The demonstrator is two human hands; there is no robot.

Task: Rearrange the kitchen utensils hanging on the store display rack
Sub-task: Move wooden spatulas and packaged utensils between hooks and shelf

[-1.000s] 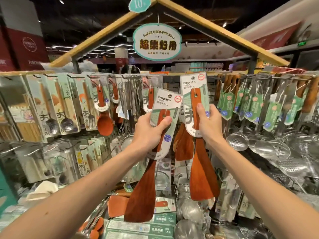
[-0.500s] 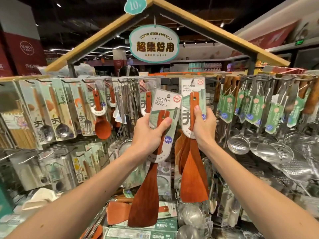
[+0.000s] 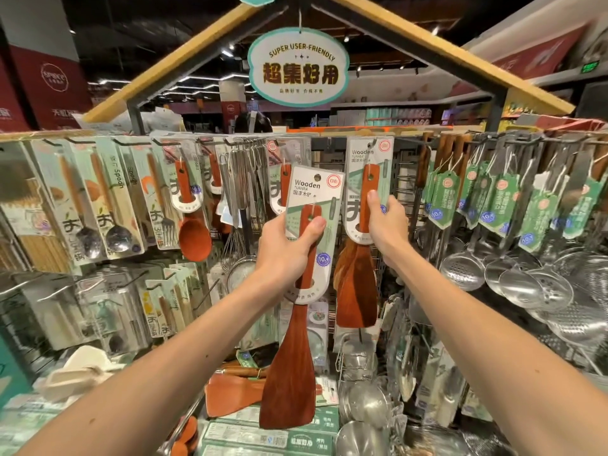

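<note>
At the very bottom, nearest to the camera, green boxes (image 3: 269,436) lie flat, and on them rests a loose turner (image 3: 230,393) on its side. Just right of it there are steel strainers (image 3: 365,403) in a heap.

Above these, both bare forearms reach forward and up. The left hand (image 3: 286,248) holds a wooden turner (image 3: 289,373) by the handle, and the grip is clamped: the fingers go around the back of the card and the thumb presses on the front of the red handle. This turner is in the air, free of any hook, nearly upright, with the blade pointing down over the boxes.

A little farther, the right hand (image 3: 386,225) pinches the second wooden turner (image 3: 357,284) at the handle and card edge, so this grip is also closed on its thing. The top of its card is at a hook (image 3: 371,144) of the display rack (image 3: 332,144), and more blades of the same kind show close behind it.

On the same rail, to the left, hang whisks (image 3: 240,199), a red spoon (image 3: 194,235) and carded spoons. To the right hang steel skimmers (image 3: 460,268) with green tags.

Highest and farthest, an oval sign (image 3: 297,67) hangs under the wooden roof frame
</note>
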